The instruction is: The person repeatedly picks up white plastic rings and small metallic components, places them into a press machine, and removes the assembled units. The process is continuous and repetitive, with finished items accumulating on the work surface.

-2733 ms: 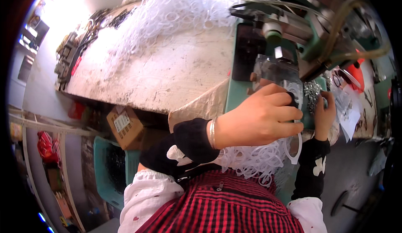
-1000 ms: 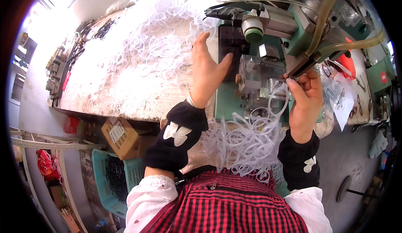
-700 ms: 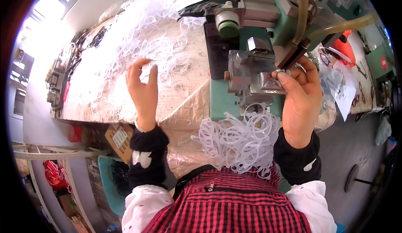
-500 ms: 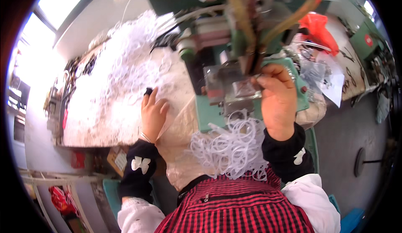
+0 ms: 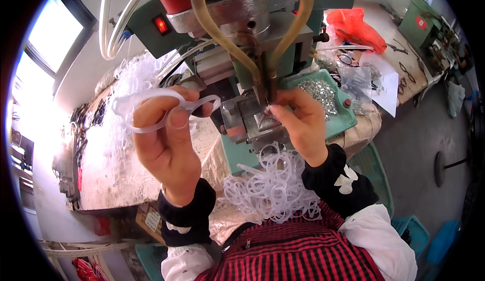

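My left hand (image 5: 174, 152) is raised left of the machine, its thumb and fingers closed on a translucent white plastic eyeglass frame (image 5: 124, 105) with two loops. My right hand (image 5: 305, 124) is at the green bench machine (image 5: 293, 48), fingertips pinched just below two upright metal electrodes (image 5: 265, 81). Whatever lies in that pinch is too small to make out. Beneath those fingertips sits a metal fixture block (image 5: 250, 116). In front of it, against my checked apron (image 5: 298, 245), lies a heap of similar translucent frames (image 5: 273, 185).
A green tray (image 5: 348, 122) of small shiny metal parts (image 5: 318, 91) stands right of the fixture. Another heap of frames (image 5: 134, 81) covers the back left of the worktable (image 5: 101, 180). Hoses (image 5: 207, 13) hang over the machine front. A red plastic bag (image 5: 356, 28) lies behind.
My left hand has risen from the tabletop and come nearer, now with an eyeglass frame in it. My right hand remains at the electrodes. The view has shifted, showing more of the machine.
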Motion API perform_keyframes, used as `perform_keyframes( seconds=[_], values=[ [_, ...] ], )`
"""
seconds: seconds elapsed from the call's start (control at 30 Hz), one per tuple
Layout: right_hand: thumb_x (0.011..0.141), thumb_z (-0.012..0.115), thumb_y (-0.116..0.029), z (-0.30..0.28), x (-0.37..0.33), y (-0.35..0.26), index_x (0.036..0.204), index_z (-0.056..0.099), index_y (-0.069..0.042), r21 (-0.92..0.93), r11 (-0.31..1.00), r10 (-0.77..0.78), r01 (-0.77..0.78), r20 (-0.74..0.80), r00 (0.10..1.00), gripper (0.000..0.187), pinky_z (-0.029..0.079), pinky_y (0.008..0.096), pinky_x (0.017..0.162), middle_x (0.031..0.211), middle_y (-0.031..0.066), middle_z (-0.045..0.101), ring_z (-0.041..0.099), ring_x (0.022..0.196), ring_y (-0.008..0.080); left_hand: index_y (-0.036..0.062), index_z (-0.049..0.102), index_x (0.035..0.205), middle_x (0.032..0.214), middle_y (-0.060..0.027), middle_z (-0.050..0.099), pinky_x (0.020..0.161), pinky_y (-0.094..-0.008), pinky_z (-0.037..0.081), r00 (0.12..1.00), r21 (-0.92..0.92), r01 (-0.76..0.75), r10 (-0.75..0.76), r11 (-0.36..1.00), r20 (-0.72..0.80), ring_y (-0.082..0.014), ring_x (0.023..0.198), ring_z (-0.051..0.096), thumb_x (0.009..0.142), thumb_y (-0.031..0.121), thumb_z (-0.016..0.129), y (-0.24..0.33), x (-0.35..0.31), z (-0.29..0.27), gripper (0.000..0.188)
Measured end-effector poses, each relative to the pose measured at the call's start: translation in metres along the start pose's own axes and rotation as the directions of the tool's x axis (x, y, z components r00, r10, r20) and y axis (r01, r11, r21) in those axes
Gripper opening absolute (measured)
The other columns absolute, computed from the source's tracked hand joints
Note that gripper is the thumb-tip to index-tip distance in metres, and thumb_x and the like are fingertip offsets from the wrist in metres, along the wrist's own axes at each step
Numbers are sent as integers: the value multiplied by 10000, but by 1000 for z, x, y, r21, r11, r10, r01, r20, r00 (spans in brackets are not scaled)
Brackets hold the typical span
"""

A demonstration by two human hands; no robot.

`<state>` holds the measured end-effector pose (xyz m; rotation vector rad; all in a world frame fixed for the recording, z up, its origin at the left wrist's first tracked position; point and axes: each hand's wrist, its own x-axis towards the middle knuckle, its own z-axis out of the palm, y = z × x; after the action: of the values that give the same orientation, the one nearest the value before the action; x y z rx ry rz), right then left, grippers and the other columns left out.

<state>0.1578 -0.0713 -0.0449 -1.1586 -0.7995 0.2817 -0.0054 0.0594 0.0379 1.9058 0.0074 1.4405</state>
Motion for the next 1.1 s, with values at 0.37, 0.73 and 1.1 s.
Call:
perform_keyframes(
  seconds=[0.37,0.73,1.1],
  values=[
    [906,696,-5,1,1,-6,1005,665,34,-29,995,93,-92,42,995,111,491,275,887,900,42,675,618,887,111,-14,562,1181,1019,-196,658,679,-367,570,995,-160,82,-71,984,71,-239,765,670,1071,159,481,30,7,-10,220],
    [905,650,38,18,3,-6,1212,512,22,261,965,14,-13,-2,1000,338,486,254,875,1003,73,697,646,909,110,-12,589,1152,994,-154,706,724,-329,570,999,-28,33,-33,999,15,-219,759,700,1060,202,553,-4,10,-2,236],
    [854,634,47,4,8,-17,1357,443,31,66,997,18,-26,127,992,538,467,291,955,1029,86,698,662,963,169,-43,600,1132,1013,-177,707,827,-355,558,996,-38,0,3,999,84,-233,874,697,1060,137,531,-2,9,-2,206]
  ],
)
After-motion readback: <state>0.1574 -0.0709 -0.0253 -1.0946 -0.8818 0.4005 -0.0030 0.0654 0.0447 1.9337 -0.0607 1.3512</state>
